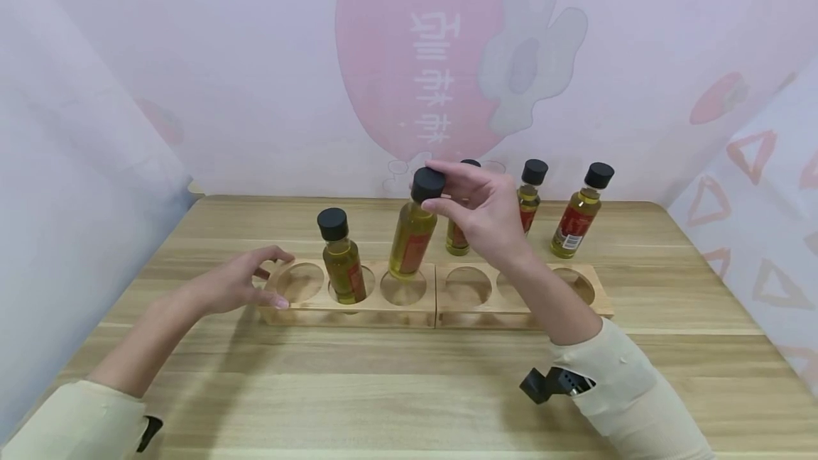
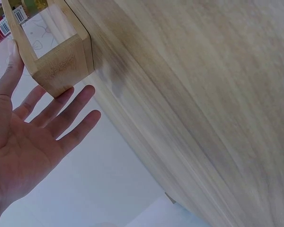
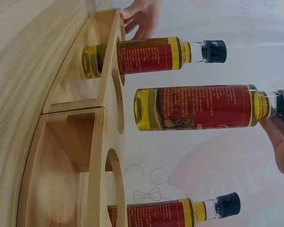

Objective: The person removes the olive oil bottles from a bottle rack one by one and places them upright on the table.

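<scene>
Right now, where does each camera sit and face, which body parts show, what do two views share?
Head: headworn, facing forward and down at the racks; left grip, right grip show.
Left wrist: worn there, facing a rack's end; left grip shows.
Right wrist: worn there, facing the held bottle; both grips show.
Head and right wrist share this bottle.

There are five bottles [image 1: 409, 240], five caps [image 1: 428, 184], two racks [image 1: 383, 319], six holes [image 1: 469, 286], one table [image 1: 351, 396].
</scene>
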A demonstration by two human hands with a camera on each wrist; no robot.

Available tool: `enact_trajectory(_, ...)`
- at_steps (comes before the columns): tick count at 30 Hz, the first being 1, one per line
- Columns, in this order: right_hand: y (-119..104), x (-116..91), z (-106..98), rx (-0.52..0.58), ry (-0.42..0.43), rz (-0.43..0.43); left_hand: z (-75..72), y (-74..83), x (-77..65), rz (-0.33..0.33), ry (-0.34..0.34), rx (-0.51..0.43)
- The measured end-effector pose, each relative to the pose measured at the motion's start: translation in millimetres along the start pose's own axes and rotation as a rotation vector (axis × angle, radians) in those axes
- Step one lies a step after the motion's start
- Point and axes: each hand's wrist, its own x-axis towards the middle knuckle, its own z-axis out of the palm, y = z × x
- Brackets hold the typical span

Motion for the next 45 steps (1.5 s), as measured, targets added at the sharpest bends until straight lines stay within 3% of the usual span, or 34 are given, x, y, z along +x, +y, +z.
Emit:
enact_trajectory(23,16,7,0,0.028,0.09,-0.041,0.5,-1.0,0.7,0.004,0.002,0.002)
enact_trajectory(37,35,9,5,0.043,0.133,0.025,0.5,0.1,0.7,0.0,0.005,-0.002)
enact_trajectory(45,46,12,8,0.063,0.132,-0.001,0.3,-1.1,0.4,0.002,0.005,0.012)
